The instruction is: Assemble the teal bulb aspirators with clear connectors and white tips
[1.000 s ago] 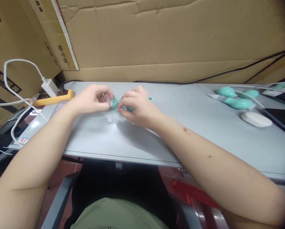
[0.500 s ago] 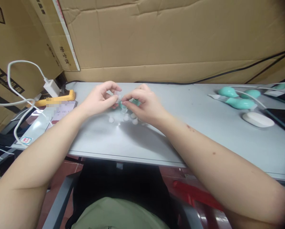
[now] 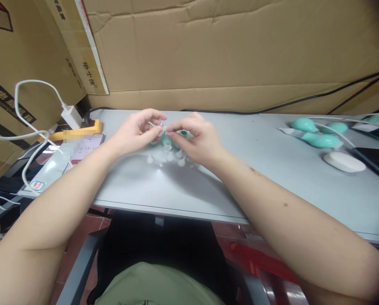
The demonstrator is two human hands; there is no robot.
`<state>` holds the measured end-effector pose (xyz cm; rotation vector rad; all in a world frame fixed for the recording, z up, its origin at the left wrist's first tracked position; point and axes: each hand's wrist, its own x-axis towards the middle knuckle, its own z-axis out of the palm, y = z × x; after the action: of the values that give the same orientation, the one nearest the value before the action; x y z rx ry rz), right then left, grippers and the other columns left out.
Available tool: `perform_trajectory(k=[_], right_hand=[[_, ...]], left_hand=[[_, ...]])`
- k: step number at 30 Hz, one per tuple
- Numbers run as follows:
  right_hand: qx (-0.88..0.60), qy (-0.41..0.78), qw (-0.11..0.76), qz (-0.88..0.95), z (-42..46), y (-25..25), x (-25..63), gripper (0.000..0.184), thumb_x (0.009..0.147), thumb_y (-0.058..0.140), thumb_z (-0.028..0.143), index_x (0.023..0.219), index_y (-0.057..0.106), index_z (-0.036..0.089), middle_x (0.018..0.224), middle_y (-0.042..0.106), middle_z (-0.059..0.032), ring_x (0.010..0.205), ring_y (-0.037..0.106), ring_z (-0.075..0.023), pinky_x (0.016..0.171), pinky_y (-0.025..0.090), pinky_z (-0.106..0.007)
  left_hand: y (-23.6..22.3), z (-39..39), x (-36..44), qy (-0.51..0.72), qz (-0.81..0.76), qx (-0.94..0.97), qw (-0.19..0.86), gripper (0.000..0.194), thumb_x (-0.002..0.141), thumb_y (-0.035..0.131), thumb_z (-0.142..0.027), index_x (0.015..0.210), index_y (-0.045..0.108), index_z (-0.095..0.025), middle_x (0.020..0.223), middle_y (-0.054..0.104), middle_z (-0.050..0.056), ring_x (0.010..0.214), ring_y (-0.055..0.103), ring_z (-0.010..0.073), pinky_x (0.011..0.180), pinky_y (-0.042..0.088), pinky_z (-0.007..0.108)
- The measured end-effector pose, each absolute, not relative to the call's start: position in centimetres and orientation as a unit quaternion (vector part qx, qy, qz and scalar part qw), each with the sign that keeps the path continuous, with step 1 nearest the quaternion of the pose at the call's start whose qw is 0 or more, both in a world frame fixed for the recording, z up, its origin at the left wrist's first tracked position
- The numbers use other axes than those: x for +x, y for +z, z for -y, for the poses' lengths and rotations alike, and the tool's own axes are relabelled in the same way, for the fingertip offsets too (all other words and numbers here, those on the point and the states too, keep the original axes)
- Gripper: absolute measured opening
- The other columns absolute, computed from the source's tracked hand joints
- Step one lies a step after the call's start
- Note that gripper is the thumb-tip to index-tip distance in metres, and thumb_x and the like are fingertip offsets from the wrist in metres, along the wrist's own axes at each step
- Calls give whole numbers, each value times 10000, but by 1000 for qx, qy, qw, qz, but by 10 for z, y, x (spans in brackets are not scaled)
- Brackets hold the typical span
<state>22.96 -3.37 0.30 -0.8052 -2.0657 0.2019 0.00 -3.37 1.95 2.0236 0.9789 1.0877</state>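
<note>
My left hand (image 3: 143,129) pinches a small clear plastic piece (image 3: 161,123) between thumb and fingers. Close against it, my right hand (image 3: 197,135) has thumb and forefinger pressed together at the same spot; what they grip is too small to make out. Under and behind the fingers stand green rubber bulbs, one with its round opening (image 3: 183,133) facing up and another (image 3: 165,139) partly covered. Just in front is a clear plastic collar (image 3: 167,146). Several small whitish cone-shaped pieces lie on the table, among them one at the left (image 3: 150,159) and one at the right (image 3: 181,162).
At the right lie more green bulbs (image 3: 321,140), a white rounded object (image 3: 344,162) and a dark device (image 3: 376,159). A phone (image 3: 89,146), a yellow power strip (image 3: 90,128) and white cables are at the left. Cardboard (image 3: 224,55) walls the table's back.
Both hands have come together, the left moving right with the clear piece. The right has drawn slightly right, uncovering the collar and several cone-shaped pieces. The view has shifted slightly.
</note>
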Motion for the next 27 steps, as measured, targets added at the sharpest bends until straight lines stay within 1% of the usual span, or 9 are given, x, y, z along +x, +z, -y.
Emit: perform_trajectory(k=[5,14,23,27], right_hand=[[-315,98,482,812,35,4,229,157,1006,671,308,924,796,257,936,823,-41,947,681,-265,927,534,-465],[-324,102,487,805,35,4,229,142,994,682,290,921,803,273,972,835,-27,937,705,-262,929,557,-481],[-315,121,499,798,32,4,228,108,978,713,296,925,800,262,996,844,-22,956,743,-252,955,574,-478],[-319,130,493,799,32,4,229,115,983,717,312,917,796,261,997,842,-24,966,751,-256,959,577,-486]], left_hand=[[17,33,2,422,-360,759,339,381,930,741,-391,1243,689,-180,1026,758,65,792,775,156,800,660,315],[16,33,2,412,-357,763,347,463,952,778,-492,1273,696,-169,1032,773,74,834,793,175,837,668,330],[17,35,3,423,-350,756,356,422,943,794,-445,1266,712,-186,1020,796,67,815,800,182,813,680,338],[17,35,3,424,-347,759,352,441,942,803,-458,1273,722,-178,985,809,65,803,797,181,818,687,342]])
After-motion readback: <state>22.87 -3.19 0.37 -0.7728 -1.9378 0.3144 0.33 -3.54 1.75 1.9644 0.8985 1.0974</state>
